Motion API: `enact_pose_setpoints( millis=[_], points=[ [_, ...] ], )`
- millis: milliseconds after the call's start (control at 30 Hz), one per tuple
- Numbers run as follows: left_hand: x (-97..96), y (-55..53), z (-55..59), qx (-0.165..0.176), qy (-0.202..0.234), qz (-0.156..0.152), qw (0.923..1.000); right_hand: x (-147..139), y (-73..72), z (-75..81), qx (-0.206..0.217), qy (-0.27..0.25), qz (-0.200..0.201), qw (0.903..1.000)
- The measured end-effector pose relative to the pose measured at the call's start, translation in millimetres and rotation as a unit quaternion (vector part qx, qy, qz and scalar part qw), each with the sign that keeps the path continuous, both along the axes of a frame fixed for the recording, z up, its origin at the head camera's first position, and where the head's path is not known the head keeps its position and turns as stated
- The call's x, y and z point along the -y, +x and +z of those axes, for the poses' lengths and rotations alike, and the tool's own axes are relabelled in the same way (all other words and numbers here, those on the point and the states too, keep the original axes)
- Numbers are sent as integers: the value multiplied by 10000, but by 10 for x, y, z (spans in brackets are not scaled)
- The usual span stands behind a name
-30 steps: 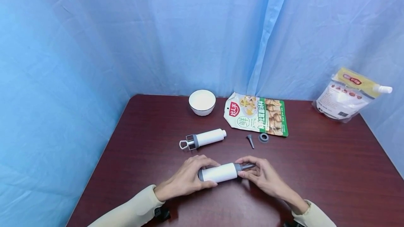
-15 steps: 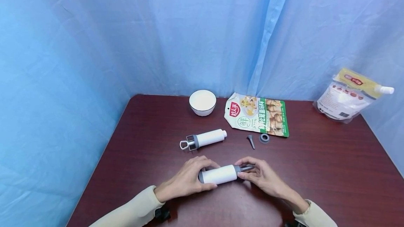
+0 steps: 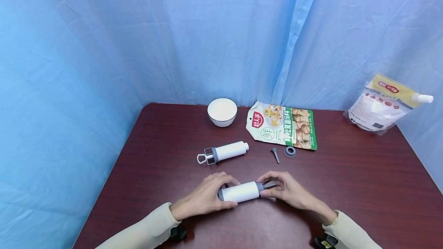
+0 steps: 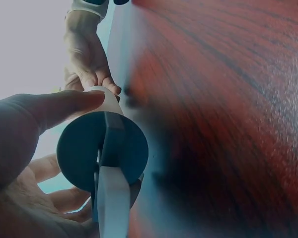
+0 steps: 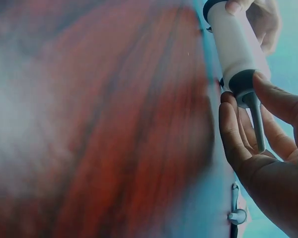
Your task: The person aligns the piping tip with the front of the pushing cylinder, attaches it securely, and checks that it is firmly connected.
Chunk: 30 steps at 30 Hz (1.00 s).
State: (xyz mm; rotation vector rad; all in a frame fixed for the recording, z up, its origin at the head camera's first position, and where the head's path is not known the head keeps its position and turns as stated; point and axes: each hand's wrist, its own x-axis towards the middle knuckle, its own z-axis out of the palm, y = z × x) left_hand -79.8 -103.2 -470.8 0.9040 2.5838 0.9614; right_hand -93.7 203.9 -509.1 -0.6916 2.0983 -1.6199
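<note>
A white syringe-like press (image 3: 244, 192) with grey ends lies crosswise between both hands, low over the front of the table. My left hand (image 3: 207, 197) grips its left end, thumb on the near side. In the left wrist view that end shows a round grey cap (image 4: 74, 153) and a pale handle (image 4: 115, 198). My right hand (image 3: 290, 192) pinches the grey collar (image 5: 242, 82) at the other end between thumb and fingers. A tapered grey nozzle (image 5: 257, 129) sticks out from the collar into the space within the right palm.
Behind the hands lies a second white press (image 3: 231, 151) with a loop handle. Right of it are a small grey nozzle (image 3: 275, 155) and a grey ring (image 3: 290, 151). Farther back stand a white bowl (image 3: 222, 112), a flat food packet (image 3: 282, 126) and a spouted pouch (image 3: 378, 105).
The right hand's fingers and wrist have shifted slightly about the collar, and the nozzle's angle differs a little. The left hand keeps its grip with barely any movement.
</note>
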Motion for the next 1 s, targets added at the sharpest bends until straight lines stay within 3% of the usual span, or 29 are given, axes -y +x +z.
enact_pose_setpoints(
  millis=[500,1000],
  points=[
    [26,-14,-24,-40,-17,-95,9999,-32,-62,21,161,220,-28,9996],
    [36,1,-20,39,-192,-117,9997,-47,-63,62,-262,596,-65,9979]
  ],
)
